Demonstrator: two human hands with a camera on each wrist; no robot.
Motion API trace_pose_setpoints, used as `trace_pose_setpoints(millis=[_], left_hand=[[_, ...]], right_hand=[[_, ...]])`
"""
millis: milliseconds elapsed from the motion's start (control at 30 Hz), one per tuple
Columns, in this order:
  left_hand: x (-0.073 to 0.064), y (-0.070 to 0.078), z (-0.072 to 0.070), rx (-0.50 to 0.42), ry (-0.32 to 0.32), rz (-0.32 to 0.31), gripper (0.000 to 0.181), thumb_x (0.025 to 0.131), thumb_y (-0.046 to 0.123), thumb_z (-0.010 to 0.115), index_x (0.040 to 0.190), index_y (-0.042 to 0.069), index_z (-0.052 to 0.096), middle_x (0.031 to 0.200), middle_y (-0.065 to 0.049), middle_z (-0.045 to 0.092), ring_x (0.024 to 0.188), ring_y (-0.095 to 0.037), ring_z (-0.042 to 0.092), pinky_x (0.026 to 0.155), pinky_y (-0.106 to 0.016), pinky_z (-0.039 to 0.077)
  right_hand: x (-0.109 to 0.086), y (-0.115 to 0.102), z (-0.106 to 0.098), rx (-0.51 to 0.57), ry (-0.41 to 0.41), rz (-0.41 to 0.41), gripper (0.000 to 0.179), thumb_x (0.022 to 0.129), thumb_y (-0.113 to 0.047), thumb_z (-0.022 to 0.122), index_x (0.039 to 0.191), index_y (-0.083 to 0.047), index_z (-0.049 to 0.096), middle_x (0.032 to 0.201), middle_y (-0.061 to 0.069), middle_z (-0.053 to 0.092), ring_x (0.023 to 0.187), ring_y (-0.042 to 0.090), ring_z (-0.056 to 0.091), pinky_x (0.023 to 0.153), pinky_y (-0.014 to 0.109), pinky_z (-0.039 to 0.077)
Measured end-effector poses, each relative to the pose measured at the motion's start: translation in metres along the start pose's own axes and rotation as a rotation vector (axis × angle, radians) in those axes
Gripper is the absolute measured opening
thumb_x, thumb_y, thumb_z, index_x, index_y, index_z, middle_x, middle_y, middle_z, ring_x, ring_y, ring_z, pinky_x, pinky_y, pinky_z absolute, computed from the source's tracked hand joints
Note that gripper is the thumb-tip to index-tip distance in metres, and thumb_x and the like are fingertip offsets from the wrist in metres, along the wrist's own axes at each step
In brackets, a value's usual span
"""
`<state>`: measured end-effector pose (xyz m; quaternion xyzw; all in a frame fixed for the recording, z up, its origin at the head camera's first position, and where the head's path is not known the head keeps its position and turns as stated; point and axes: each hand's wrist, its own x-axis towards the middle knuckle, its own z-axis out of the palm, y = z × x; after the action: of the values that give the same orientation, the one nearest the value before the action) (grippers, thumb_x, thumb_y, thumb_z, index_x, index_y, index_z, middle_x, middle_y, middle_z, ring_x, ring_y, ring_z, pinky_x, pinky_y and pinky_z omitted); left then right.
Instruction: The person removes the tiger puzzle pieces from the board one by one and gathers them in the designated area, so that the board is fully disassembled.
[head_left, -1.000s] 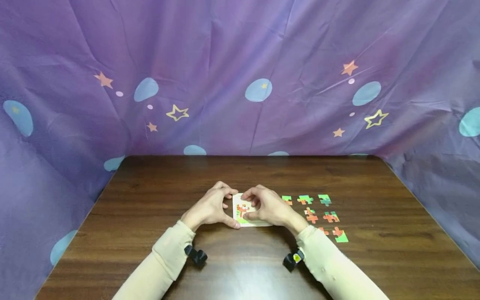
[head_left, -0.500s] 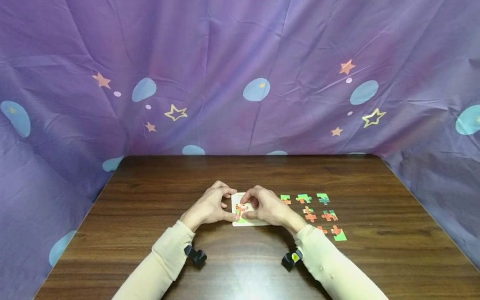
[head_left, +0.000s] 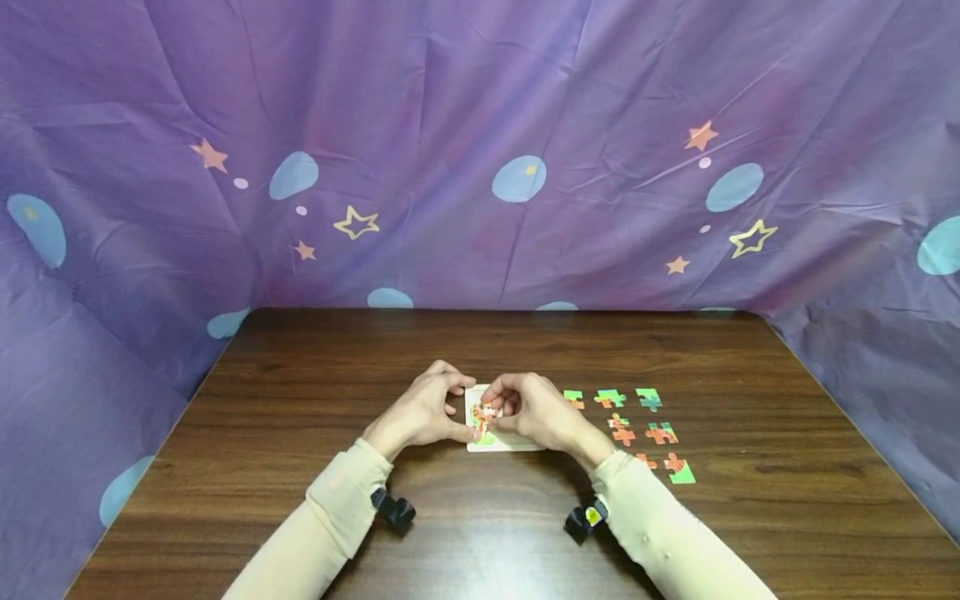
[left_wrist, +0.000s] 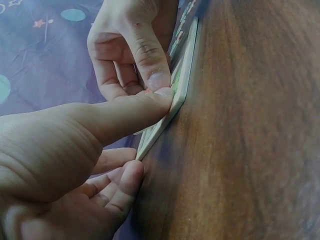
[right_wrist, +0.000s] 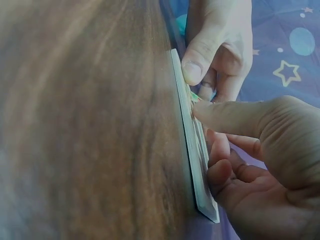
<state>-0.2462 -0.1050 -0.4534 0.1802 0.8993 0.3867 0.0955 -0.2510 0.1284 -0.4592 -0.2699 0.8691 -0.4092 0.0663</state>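
A pale puzzle board (head_left: 501, 447) lies flat on the table, with orange, white and green jigsaw pieces (head_left: 483, 438) in its left part. My left hand (head_left: 422, 414) holds the board by its left side, fingertips at the far corner and thumb over the near left part. My right hand (head_left: 542, 415) is over the board and covers much of it. Its thumb and index finger pinch an orange-and-white puzzle piece (head_left: 490, 410) at the picture. In the right wrist view the right thumb (right_wrist: 220, 116) presses close to the board's surface (right_wrist: 200, 185).
Several loose jigsaw pieces (head_left: 662, 433) lie in rough rows right of the board, partly behind the right wrist. The wooden table (head_left: 315, 350) ends at a purple curtain (head_left: 450, 150). A black wrist camera (head_left: 393, 511) hangs from each sleeve.
My left thumb has moved from the board's near corner up onto its left part. The right thumb has shifted slightly away from me, and the orange-and-white piece shows between the right fingertips.
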Motion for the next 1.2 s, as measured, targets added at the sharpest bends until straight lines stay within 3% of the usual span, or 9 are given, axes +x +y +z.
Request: trace_pose_setpoints(millis=[500,667,867,1200], left_hand=[[-0.005,-0.002,0.0,-0.005,-0.011,0.056,0.085,0.078,0.021,0.104,0.15,0.001,0.065,0.137,-0.012,0.058,0.095,-0.016,0.07,0.089,-0.026,0.062],[-0.005,-0.001,-0.001,-0.01,-0.035,0.052,0.096,0.072,0.022,0.108,0.153,0.0,0.063,0.14,-0.013,0.056,0.1,-0.018,0.071,0.091,-0.026,0.062],[-0.002,0.002,-0.002,-0.013,-0.039,0.027,0.104,0.064,0.02,0.112,0.153,0.0,0.062,0.143,-0.013,0.054,0.102,-0.018,0.07,0.091,-0.023,0.062],[-0.001,0.001,-0.002,-0.019,-0.039,0.032,0.104,0.064,0.02,0.112,0.153,-0.001,0.062,0.142,-0.013,0.053,0.105,-0.02,0.07,0.092,-0.024,0.063]], right_hand=[[-0.001,0.004,0.001,0.004,0.013,-0.002,0.025,0.085,-0.003,0.094,0.104,-0.009,0.079,0.089,-0.004,0.074,0.08,0.009,0.067,0.074,0.023,0.059],[0.0,0.005,0.0,-0.005,0.009,-0.01,0.024,0.085,-0.004,0.094,0.103,-0.01,0.08,0.088,-0.005,0.074,0.079,0.008,0.067,0.074,0.022,0.059],[0.001,0.007,-0.004,0.069,0.011,0.001,0.026,0.084,-0.004,0.093,0.106,-0.008,0.08,0.09,-0.002,0.075,0.081,0.011,0.068,0.073,0.022,0.058],[-0.002,-0.004,-0.025,0.176,0.036,-0.021,0.024,0.089,-0.002,0.089,0.112,-0.003,0.079,0.092,0.004,0.073,0.083,0.018,0.066,0.072,0.022,0.057]])
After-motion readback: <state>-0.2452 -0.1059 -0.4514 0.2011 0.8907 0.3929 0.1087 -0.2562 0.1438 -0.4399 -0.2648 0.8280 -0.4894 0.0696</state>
